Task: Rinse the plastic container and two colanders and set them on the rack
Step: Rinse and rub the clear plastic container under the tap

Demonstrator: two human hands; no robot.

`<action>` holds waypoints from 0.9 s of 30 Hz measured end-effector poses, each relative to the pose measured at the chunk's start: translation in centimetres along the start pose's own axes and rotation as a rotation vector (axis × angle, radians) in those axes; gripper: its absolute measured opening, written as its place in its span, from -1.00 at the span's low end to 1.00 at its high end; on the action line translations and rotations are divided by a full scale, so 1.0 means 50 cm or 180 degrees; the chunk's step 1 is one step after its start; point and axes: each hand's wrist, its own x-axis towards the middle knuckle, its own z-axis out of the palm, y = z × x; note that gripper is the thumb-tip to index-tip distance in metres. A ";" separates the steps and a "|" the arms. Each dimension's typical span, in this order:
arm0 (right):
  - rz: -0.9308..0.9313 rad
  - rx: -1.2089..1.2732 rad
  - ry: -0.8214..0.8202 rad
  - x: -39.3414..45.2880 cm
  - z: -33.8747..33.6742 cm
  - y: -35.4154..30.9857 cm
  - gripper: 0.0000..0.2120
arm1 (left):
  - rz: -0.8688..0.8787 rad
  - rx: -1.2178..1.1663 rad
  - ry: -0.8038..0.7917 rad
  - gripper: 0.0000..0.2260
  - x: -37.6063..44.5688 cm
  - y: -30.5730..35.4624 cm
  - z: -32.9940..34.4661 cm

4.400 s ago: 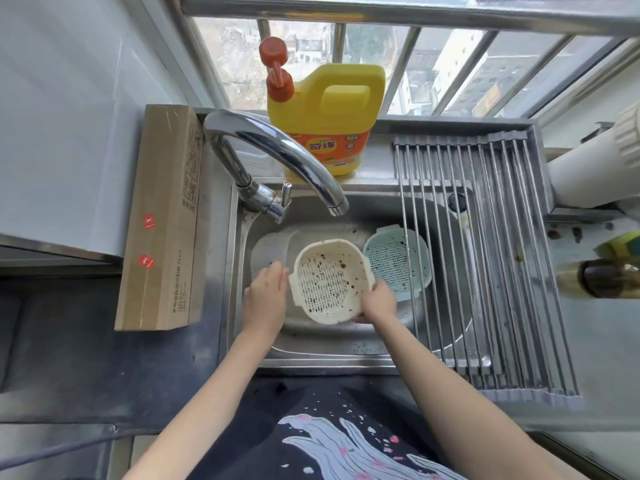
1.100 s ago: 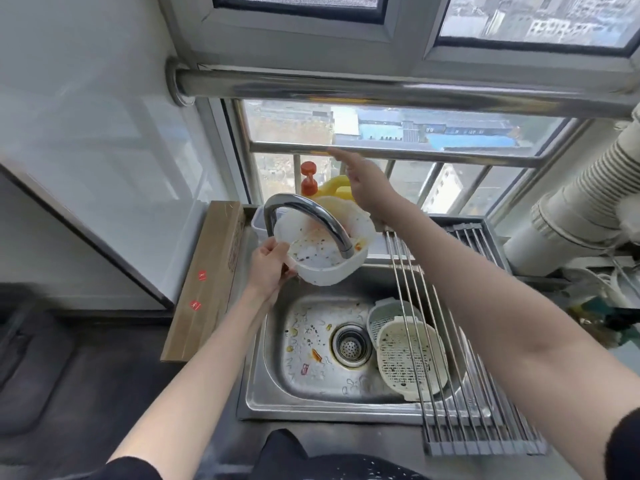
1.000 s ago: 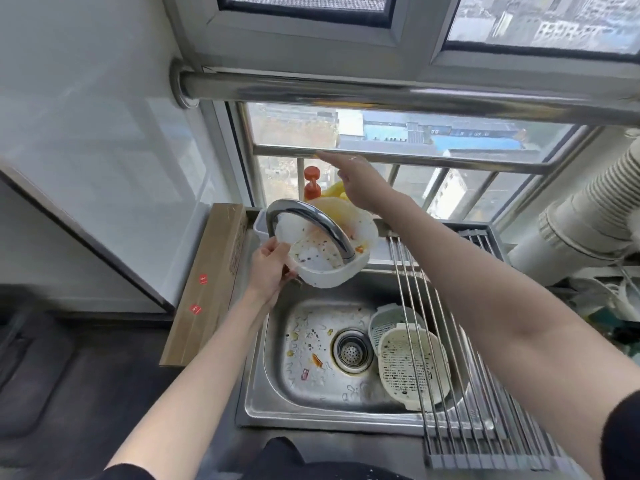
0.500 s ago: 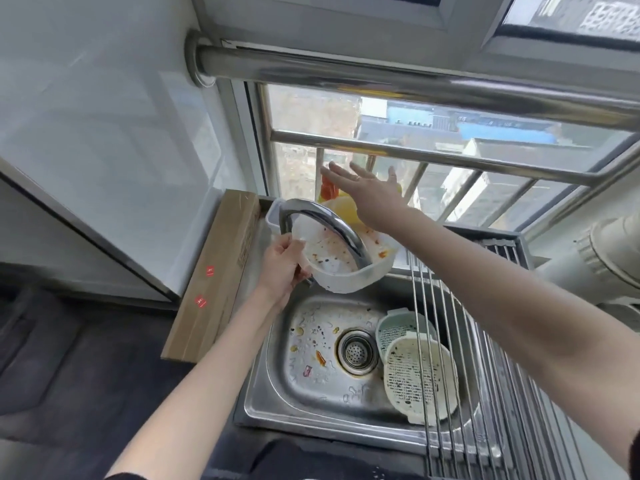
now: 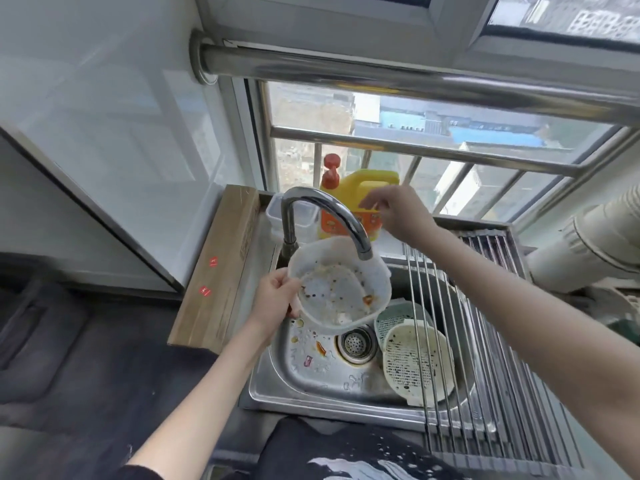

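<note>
Left hand (image 5: 277,299) grips the soiled plastic container (image 5: 339,292) under the faucet (image 5: 322,216); right hand (image 5: 398,213) loosely curled, empty. Both colanders (image 5: 412,358) beside the faucet, unrinsed; rack (image 5: 485,341) bare.

The plastic container (image 5: 341,287) is hanging under the faucet (image 5: 322,216) spout, over the sink (image 5: 294,379), gripped at its nine o'clock rim by the left hand (image 5: 277,299). Two colanders (image 5: 417,362) are lying stacked in the sink at the container's four o'clock, partly beneath the rack (image 5: 491,341). The right hand (image 5: 398,211) is hovering at one o'clock, before the detergent jug (image 5: 356,188).
</note>
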 end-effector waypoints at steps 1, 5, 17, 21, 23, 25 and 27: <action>0.0116 0.0154 -0.0215 -0.016 0.010 0.006 -0.60 | -0.0118 0.0065 0.0028 -0.79 -0.008 -0.021 -0.007; 0.0188 0.0190 -0.1104 -0.038 0.079 0.023 -0.66 | -0.0535 0.0329 0.0253 -0.66 -0.022 -0.090 -0.019; -0.0016 0.0301 -0.1202 -0.018 0.242 0.059 -0.61 | -0.0663 0.0548 0.0705 -0.64 0.007 -0.084 0.008; -0.0273 -0.0246 -0.0997 -0.019 0.236 0.066 -0.68 | -0.0594 0.0651 0.0604 -0.71 0.028 -0.078 0.000; -0.0437 -0.0267 -0.0865 -0.007 0.246 0.051 -0.78 | -0.0572 0.0718 0.0627 -0.69 0.032 -0.080 0.001; -0.0359 -0.0179 -0.0782 0.002 0.260 0.039 -0.88 | -0.0511 0.0801 0.0645 -0.64 0.034 -0.085 0.004; -0.0292 -0.0061 -0.0703 0.005 0.271 0.033 -0.88 | -0.0447 0.0886 0.0643 -0.62 0.034 -0.085 0.005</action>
